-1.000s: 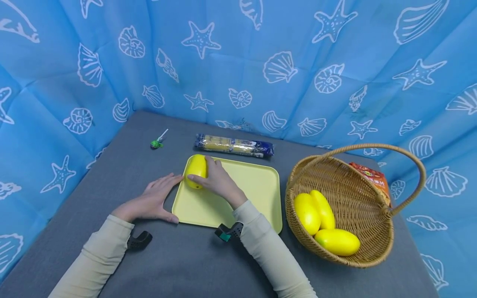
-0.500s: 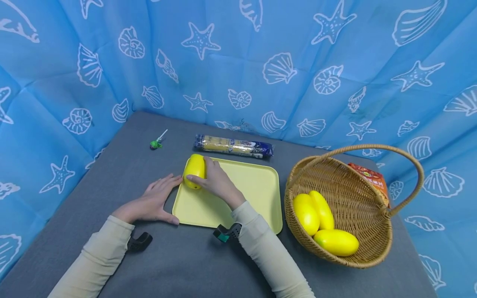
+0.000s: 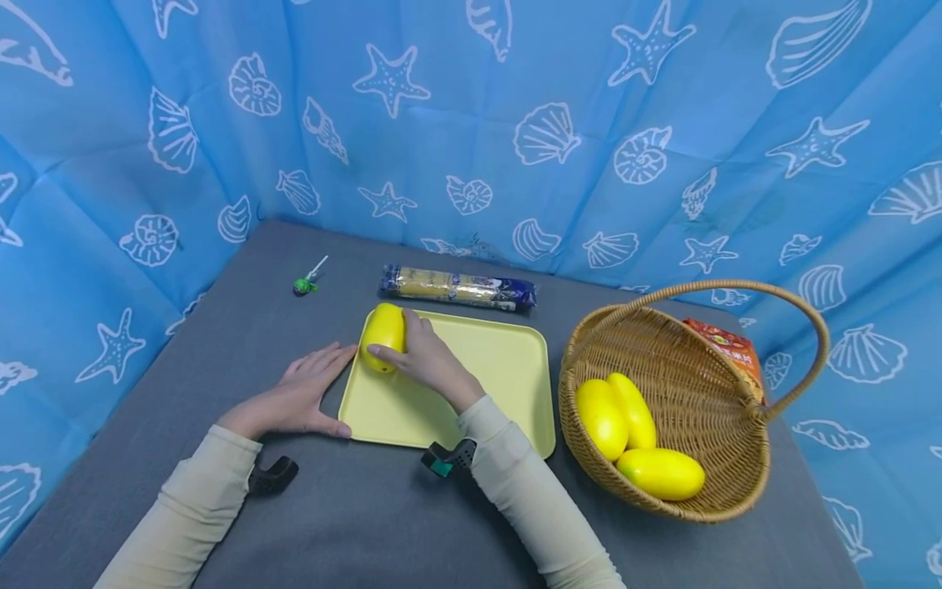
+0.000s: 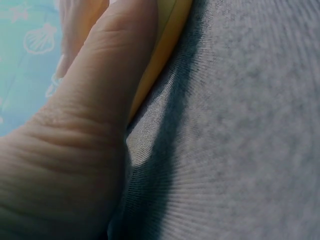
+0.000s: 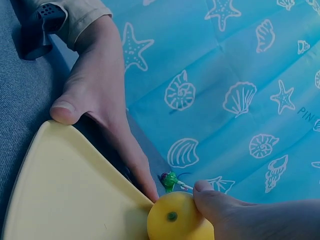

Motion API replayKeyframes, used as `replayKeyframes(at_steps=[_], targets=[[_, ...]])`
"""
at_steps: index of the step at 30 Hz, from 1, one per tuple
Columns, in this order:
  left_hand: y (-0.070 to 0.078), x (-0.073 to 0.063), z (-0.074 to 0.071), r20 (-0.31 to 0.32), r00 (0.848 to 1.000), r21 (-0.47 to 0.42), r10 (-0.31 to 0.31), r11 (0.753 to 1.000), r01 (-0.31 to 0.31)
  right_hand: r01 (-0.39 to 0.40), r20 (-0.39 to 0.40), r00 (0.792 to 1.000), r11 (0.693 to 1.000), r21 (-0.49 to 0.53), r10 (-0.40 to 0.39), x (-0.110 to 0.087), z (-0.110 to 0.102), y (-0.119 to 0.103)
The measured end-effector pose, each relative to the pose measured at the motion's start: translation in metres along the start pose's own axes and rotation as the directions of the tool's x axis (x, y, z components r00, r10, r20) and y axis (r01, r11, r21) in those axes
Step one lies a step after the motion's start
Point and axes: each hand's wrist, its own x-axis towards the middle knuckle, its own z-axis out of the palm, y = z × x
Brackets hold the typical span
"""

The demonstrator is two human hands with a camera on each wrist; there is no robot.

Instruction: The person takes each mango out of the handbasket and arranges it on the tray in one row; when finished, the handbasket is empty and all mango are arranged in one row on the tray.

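Observation:
My right hand [image 3: 437,360] grips a yellow oblong fruit [image 3: 383,331] at the left end of a pale yellow tray [image 3: 486,376]. Its thumb lies along the near side of the fruit [image 5: 175,222], whose small green stem spot faces the right wrist camera. My left hand [image 3: 298,398] lies spread beside the tray's left edge. Its thumb meets the tray's near left corner, while the fingertips reach the rim close to the fruit. In the left wrist view, the left hand [image 4: 85,130] hides most of the tray.
Right of the tray stands a wicker basket [image 3: 699,393] with a tall handle, holding several yellow fruits [image 3: 662,474]. An orange-red snack bag [image 3: 732,352] is partly hidden behind it. Beyond the tray lie a long clear-and-blue packet [image 3: 456,288] and a green lollipop [image 3: 303,286].
The head view has shifted slightly. Both hands, the held fruit and the tray keep practically the same places relative to each other.

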Motion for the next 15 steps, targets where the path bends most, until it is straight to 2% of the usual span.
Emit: replayKeyframes(at_steps=[15], targets=[[0.0010,-0.0020,-0.0008,0.001,1.000,0.012,0.015,1.000,-0.015,-0.011,0.009,1.000,0.998,-0.063,0.011,-0.0027,0.0018,-0.0021]])
